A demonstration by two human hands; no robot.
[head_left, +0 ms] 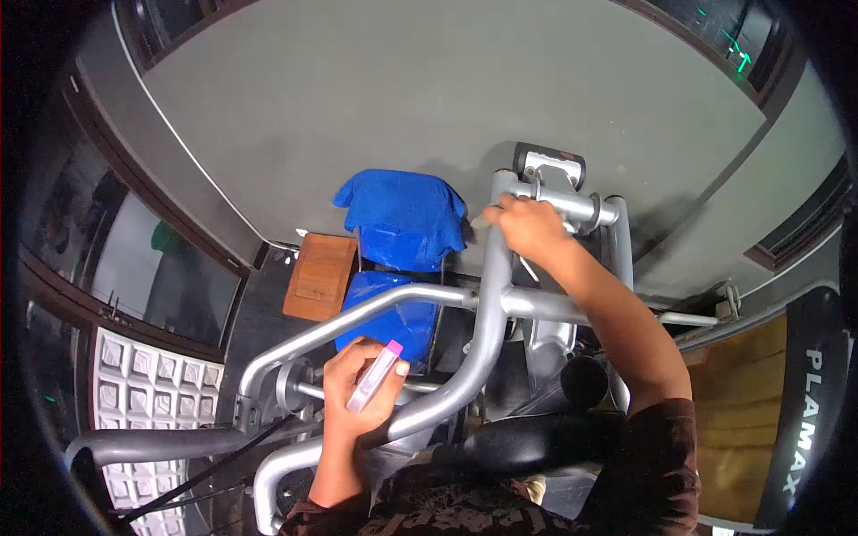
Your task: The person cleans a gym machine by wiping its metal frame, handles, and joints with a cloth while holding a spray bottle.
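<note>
My left hand (357, 384) is closed around a small clear bottle (372, 380) with a pink cap, held tilted above the silver tubes. My right hand (525, 223) reaches up to the top of the silver metal frame (490, 330) of a gym machine. Its fingers are bent together at the upright tube, just below the top crossbar (572, 204). Something small and pale shows at its fingertips, too blurred to name. A thin white piece sticks out below that hand.
A blue chair (384, 308) with a blue towel (402, 201) over its back stands by the grey wall. Beside it lies a brown wooden board (319, 275). Black padding (536, 444) is close to my body. A PLAMAX sign (802, 420) stands at the right.
</note>
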